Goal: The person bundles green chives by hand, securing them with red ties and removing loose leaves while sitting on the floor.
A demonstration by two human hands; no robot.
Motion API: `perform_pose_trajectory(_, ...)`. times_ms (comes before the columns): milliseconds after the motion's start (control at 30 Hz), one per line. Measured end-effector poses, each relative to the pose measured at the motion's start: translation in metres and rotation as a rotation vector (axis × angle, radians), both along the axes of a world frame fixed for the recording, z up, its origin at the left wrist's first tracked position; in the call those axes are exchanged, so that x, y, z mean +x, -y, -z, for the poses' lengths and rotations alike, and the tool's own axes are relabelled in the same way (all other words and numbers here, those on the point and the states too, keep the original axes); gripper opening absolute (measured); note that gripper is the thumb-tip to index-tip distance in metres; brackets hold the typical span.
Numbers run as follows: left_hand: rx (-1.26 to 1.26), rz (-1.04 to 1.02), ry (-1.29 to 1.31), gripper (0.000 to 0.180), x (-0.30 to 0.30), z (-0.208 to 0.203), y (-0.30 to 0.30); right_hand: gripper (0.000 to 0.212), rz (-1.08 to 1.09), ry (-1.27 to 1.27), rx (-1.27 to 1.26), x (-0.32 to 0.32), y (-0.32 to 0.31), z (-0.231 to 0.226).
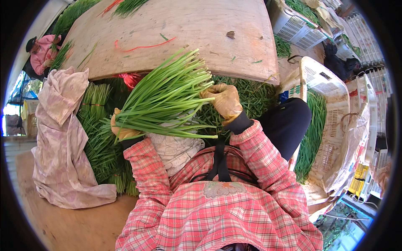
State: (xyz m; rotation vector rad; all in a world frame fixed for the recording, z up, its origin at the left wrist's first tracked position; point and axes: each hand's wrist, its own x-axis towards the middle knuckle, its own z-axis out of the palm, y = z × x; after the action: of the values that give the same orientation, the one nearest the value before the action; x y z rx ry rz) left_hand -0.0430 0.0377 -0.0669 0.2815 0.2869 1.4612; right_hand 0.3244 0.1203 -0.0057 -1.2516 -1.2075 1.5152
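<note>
A loose fan of green chives (165, 94) lies across my lap, its pale cut ends up and to the right. My left hand (120, 126), in a tan glove, is wrapped around the leafy lower-left side of the bunch. On the other side, my gloved right hand (226, 102) is closed beside the cut ends, with a few stalks running to its fingertips. Its fingers curl inward, so part of the grip is hidden. Beneath the bunch, a pale patterned cloth (178, 146) covers my lap.
A wooden board (188, 37) stands ahead, with a red tie (146, 48) on it. Tied chive bundles (95, 100) lie at left beside a draped cloth (63, 134). Loose greens (255, 98) lie under the board. A white crate (331, 121) of chives stands right. Another person (42, 54) sits far left.
</note>
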Motion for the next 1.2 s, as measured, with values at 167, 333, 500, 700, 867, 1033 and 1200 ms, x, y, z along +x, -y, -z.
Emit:
perform_pose_trajectory(167,-0.052,0.112,-0.045,0.032,-0.016,0.000,0.003,0.014,0.168,0.563,0.525,0.024,0.011,-0.012)
perform_pose_trajectory(333,0.008,-0.232,-0.024,0.032,-0.014,0.027,0.002,0.014,0.017,1.156,0.529,0.096,0.015,-0.018)
perform_pose_trajectory(500,-0.071,-0.260,-0.165,0.029,0.003,0.010,0.000,0.034,-0.238,0.107,-0.106,0.052,0.036,-0.027)
perform_pose_trajectory(700,0.056,-0.287,-0.124,0.028,-0.013,0.025,-0.003,0.030,-0.097,-0.282,-0.238,0.003,0.039,-0.002)
perform_pose_trajectory(867,0.045,-0.245,-0.166,0.029,0.020,-0.008,0.000,0.024,0.008,-0.476,-0.376,0.004,0.037,0.001)
perform_pose_trajectory(1033,0.021,-0.358,-0.072,0.030,-0.016,0.030,-0.003,0.022,0.119,-0.693,-0.456,0.004,0.034,0.032)
perform_pose_trajectory(1200,0.022,-0.264,-0.140,0.029,-0.007,0.019,0.003,0.020,0.171,-0.468,-0.213,0.067,0.029,-0.004)
